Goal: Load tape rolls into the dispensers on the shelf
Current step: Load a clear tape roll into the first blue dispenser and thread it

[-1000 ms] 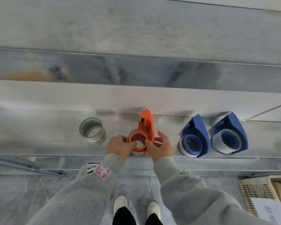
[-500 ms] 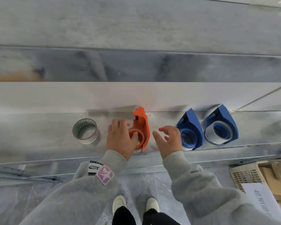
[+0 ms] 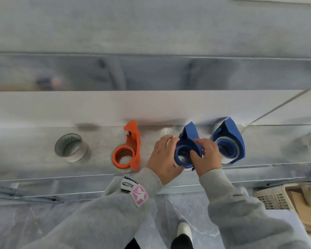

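Observation:
On the metal shelf (image 3: 34, 169) a loose clear tape roll (image 3: 71, 147) stands at the left. An orange dispenser (image 3: 131, 150) with a tape roll on its hub lies in the middle, free of both hands. My left hand (image 3: 162, 159) and my right hand (image 3: 206, 156) grip the middle blue dispenser (image 3: 188, 142) from either side; its roll is mostly hidden under my fingers. A second blue dispenser (image 3: 229, 139) with a clear roll on it stands just right of my right hand.
A white wall panel (image 3: 151, 106) closes the back of the shelf. Below the shelf's front edge lies grey floor with my shoes. A beige slotted crate (image 3: 275, 196) with cardboard pieces stands at the lower right.
Both hands left the orange dispenser and moved right onto the middle blue dispenser. The orange dispenser now lies alone with its roll on the hub.

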